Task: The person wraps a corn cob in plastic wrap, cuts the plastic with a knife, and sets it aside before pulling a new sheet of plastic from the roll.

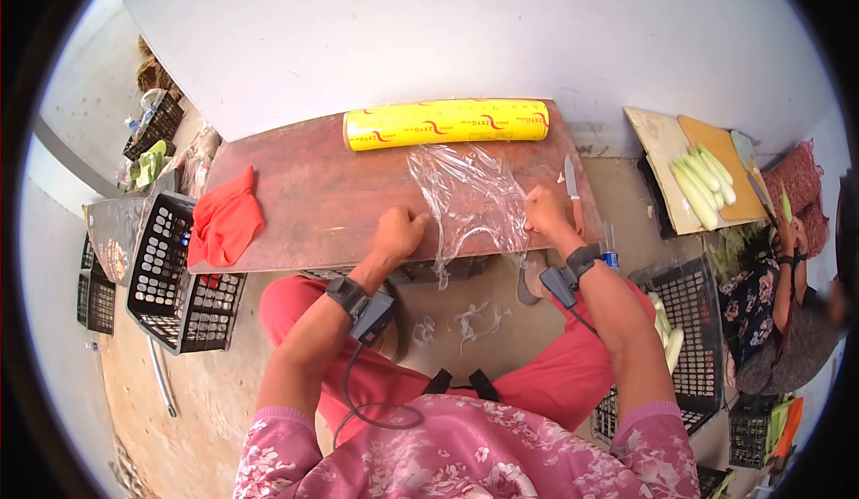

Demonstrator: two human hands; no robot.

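Observation:
A sheet of clear cling film (472, 192) runs from a yellow printed roll (447, 125) at the table's back edge toward me. Its loose front end is crumpled and hangs over the near edge. My left hand (401, 233) is closed at the left side of the sheet, its fingertips against the film. Closed too, my right hand (546, 211) pinches the right side. Just beyond the right hand, a knife (573, 190) with an orange-brown handle lies on the reddish table (309, 204).
A red cloth (226, 219) lies at the table's left end, beside black crates (161, 257). At right, peeled pale-green vegetables (704, 181) rest on boards. Another person's hands (789, 235) hold a green vegetable there. A black crate (684, 320) stands by my right knee.

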